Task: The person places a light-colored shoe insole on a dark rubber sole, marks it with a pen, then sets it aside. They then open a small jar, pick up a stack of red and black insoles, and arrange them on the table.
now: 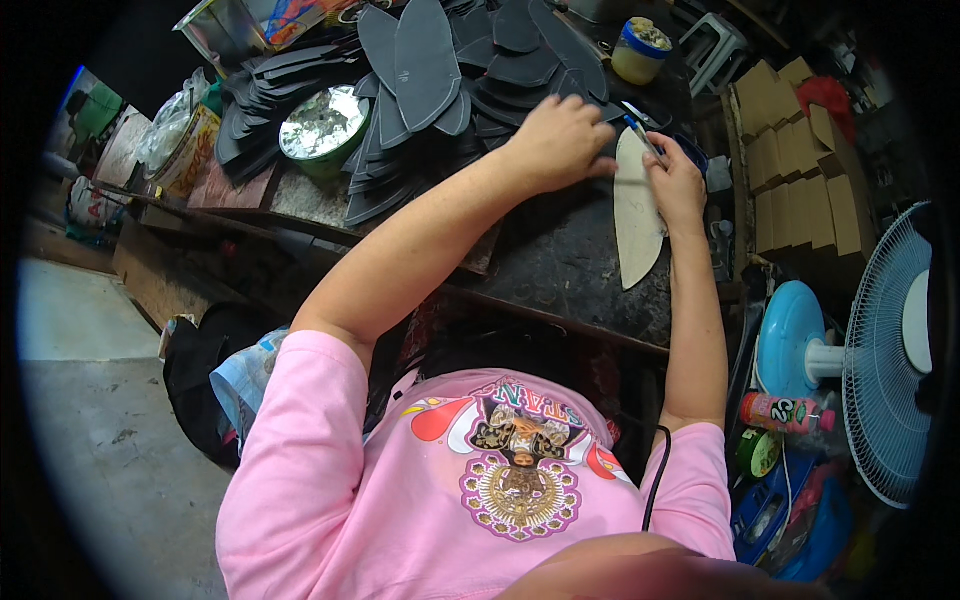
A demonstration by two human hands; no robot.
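Note:
On the dark worktable (560, 255) lies a pale, sole-shaped piece (637, 235), long with a pointed near end. My right hand (680, 185) is at its right edge, fingers closed round a slim pen-like tool (640, 130) with a blue end. To the left, my left hand (560, 145) hovers near the black pieces, fingers loosely bent and thumb apart, with nothing visible in them. Stacks of black sole-shaped pieces (425, 65), some with a light outline along the edge, cover the far side of the table.
A round green tin with a shiny top (325, 125) stands among the stacks. At the back right is a tub with a blue rim (641, 52). Cardboard boxes (795, 190) and a fan (895, 350) flank the right side. A plastic bag (175, 125) sits at the far left.

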